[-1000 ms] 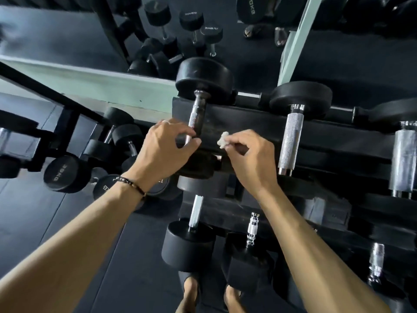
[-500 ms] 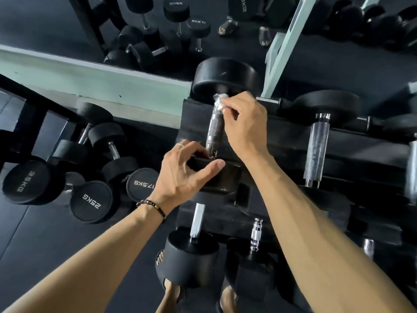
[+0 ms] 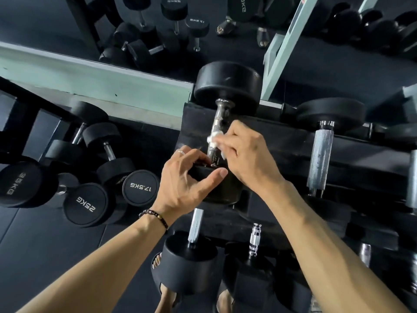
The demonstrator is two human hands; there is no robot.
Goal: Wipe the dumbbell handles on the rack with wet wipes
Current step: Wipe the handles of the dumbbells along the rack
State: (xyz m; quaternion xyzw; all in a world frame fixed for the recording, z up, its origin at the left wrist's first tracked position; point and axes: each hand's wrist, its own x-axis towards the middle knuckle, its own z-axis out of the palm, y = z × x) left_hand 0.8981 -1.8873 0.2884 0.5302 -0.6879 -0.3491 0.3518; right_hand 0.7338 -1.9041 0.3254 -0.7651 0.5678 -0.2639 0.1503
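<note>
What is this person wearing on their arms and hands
Both forearms are bare, with no sleeves in view. The left hand has a thin silver ring on one finger, and a dark beaded bracelet circles that wrist. The right hand shows no ring, band or glove.

Right hand (image 3: 246,154) hides handle's (image 3: 217,129) lower part, perhaps half.
</note>
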